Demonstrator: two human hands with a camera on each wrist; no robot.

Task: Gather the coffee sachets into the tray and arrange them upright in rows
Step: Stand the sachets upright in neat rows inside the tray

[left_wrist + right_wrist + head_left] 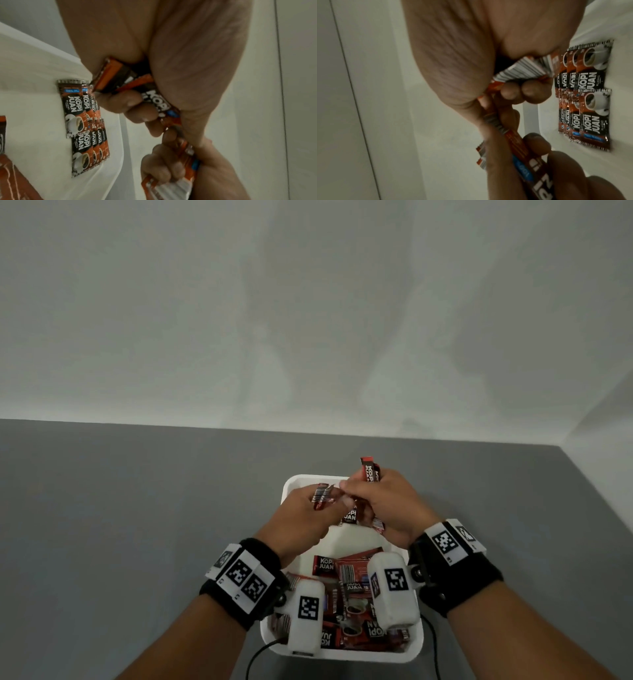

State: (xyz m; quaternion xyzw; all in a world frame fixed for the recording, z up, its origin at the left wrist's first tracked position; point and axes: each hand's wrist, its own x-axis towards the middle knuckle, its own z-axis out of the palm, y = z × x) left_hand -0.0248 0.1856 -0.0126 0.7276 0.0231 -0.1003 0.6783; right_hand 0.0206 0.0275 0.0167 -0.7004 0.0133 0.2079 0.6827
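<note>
both hands meet over the tray's far end. the left hand (310, 510) grips a small bundle of sachets (322, 496); the right hand (383, 501) grips another bundle (370, 470), long axis pointing far. the standing rows (85, 119) lie just below, loose sachets (346, 577) at the near end of the white tray (416, 645).

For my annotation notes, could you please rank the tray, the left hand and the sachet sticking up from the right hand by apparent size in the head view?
1. tray
2. left hand
3. sachet, only partly visible

Red-and-black sachets (346, 577) with barcode stripes; white tray (291, 484); grey table (137, 508).
</note>
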